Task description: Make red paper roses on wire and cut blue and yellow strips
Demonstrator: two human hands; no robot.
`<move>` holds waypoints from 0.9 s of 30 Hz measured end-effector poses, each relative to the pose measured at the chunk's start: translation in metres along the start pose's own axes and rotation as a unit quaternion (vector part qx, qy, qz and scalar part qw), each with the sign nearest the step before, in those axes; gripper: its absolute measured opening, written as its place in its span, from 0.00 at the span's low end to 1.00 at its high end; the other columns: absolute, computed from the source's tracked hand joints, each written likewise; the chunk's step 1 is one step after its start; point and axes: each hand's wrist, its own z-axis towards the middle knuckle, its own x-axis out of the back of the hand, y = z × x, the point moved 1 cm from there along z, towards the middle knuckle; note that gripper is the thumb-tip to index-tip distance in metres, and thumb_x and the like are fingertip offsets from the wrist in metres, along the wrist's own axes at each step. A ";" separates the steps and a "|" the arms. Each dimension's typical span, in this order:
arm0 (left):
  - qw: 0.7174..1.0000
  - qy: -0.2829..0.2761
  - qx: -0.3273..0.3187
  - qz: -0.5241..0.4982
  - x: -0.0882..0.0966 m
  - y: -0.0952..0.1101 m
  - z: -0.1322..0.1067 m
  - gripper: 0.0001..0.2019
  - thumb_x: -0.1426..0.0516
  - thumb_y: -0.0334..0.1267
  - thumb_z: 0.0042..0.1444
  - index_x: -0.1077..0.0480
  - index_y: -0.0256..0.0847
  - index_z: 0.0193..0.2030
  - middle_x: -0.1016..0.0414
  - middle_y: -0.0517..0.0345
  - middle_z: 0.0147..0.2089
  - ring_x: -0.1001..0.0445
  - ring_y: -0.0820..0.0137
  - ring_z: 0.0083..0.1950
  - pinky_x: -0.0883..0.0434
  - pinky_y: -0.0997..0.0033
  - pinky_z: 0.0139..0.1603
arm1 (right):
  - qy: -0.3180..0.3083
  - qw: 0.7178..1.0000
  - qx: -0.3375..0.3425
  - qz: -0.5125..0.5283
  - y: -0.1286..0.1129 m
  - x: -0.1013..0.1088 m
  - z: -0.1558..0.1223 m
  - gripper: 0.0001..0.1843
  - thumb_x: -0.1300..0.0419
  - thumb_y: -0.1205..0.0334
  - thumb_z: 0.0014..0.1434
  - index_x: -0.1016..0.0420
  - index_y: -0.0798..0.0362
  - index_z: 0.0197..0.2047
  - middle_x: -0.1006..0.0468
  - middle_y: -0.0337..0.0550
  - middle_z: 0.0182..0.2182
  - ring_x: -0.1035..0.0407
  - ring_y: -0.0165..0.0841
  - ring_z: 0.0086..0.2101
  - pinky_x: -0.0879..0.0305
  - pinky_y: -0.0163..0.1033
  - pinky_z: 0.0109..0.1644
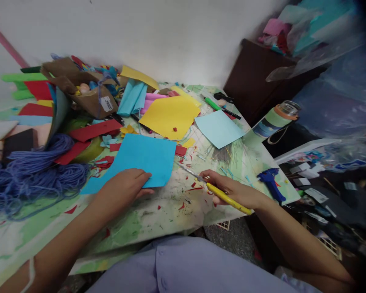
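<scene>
My left hand [131,183] pinches the near edge of a bright blue craft sheet [146,156], thumb on top and fingers beneath. The sheet is held over the table and stretches left behind my wrist. To its right, my right hand [225,189] grips yellow-handled scissors [228,198], whose blades point toward the sheet's right side. The blade tips are apart from the blue sheet. A yellow sheet [171,116] and a pale blue sheet [219,128] lie beyond. Red scraps [195,187] are scattered beneath the scissors.
Purple-blue cord [45,162] lies in a heap at left, near a brown cardboard box [88,93] full of bits. At right are a blue glue gun [272,185], thin wires [222,154], a green cutter [212,103] and a bottle [276,120] by the table edge.
</scene>
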 end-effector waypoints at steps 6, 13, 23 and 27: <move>0.999 -0.035 0.007 0.022 0.000 0.010 0.002 0.23 0.53 0.52 0.66 0.25 0.38 0.48 0.22 0.42 0.46 0.24 0.56 0.45 0.31 0.59 0.44 | -0.035 0.988 -0.018 -0.150 -0.006 -0.008 -0.003 0.36 0.37 0.46 0.58 0.38 0.52 0.64 0.25 0.52 0.55 0.28 0.42 0.49 0.32 0.42 0.50; 0.997 -0.073 0.001 0.031 0.007 0.018 0.006 0.17 0.49 0.47 0.65 0.26 0.38 0.48 0.22 0.43 0.43 0.23 0.56 0.43 0.31 0.61 0.40 | -0.034 0.988 -0.025 -0.151 -0.006 -0.017 0.001 0.36 0.37 0.45 0.58 0.37 0.52 0.64 0.24 0.52 0.55 0.28 0.43 0.51 0.32 0.43 0.52; 0.995 -0.080 -0.010 0.057 0.010 0.018 0.007 0.16 0.49 0.46 0.66 0.27 0.37 0.48 0.22 0.44 0.44 0.24 0.55 0.44 0.32 0.61 0.40 | -0.022 0.987 -0.055 -0.148 0.003 -0.008 0.000 0.35 0.35 0.49 0.57 0.37 0.52 0.64 0.26 0.51 0.58 0.28 0.42 0.52 0.32 0.43 0.53; 0.994 -0.091 -0.012 0.054 0.011 0.022 0.011 0.15 0.47 0.46 0.65 0.27 0.37 0.47 0.22 0.45 0.42 0.24 0.56 0.43 0.33 0.62 0.39 | -0.042 0.992 -0.029 -0.114 -0.001 -0.010 0.003 0.35 0.34 0.51 0.56 0.36 0.53 0.64 0.26 0.51 0.58 0.29 0.42 0.53 0.33 0.43 0.54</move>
